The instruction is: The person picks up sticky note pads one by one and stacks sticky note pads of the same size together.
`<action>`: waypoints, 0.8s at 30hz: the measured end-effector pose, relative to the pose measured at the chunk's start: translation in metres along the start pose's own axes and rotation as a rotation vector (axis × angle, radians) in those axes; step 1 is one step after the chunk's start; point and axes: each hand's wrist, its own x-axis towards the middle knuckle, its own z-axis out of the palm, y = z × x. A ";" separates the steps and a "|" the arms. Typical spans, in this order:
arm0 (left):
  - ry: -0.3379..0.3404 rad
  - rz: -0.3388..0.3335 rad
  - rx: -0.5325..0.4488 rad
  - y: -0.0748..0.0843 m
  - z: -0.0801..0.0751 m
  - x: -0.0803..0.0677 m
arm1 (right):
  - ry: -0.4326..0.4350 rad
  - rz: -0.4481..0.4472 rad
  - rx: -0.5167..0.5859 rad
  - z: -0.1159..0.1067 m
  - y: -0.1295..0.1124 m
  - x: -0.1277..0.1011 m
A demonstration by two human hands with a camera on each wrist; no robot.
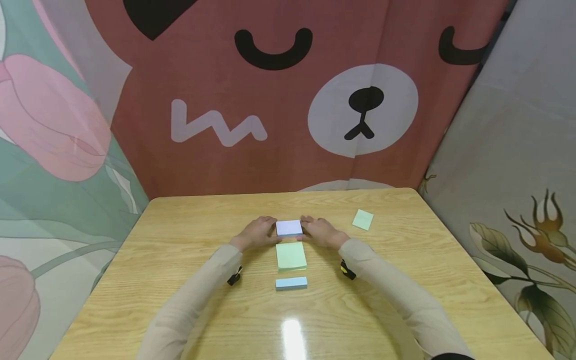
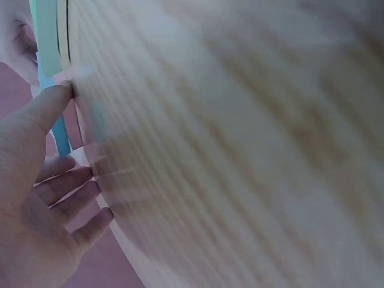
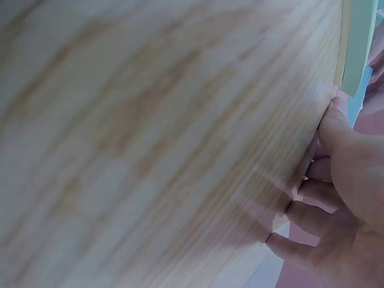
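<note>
Lavender pad (image 1: pixel 289 227), frame centre on bench (image 1: pixel 180 260); long axis L–R; left hand (image 1: pixel 257 233) & right hand (image 1: pixel 320 232) flank its short ends equally near; each grip: fingertips touching, not closed round.

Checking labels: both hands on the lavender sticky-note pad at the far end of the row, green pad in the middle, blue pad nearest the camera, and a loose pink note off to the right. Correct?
One slip: the loose note to the right is light green, not pink, as the head view shows. The rest holds: left hand and right hand flank the lavender pad, with the green pad in the middle and the blue pad nearest.
</note>
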 end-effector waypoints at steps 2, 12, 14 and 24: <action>-0.007 -0.021 0.021 -0.002 0.002 -0.001 | -0.002 0.003 0.008 0.001 0.001 0.000; 0.005 -0.011 -0.002 -0.001 -0.001 -0.002 | 0.003 -0.008 0.012 -0.001 0.000 -0.002; 0.009 -0.010 -0.008 -0.001 -0.001 -0.002 | 0.011 -0.018 0.006 -0.002 0.000 -0.002; 0.027 0.010 -0.056 -0.004 0.003 -0.002 | -0.005 -0.048 0.044 -0.002 0.006 -0.004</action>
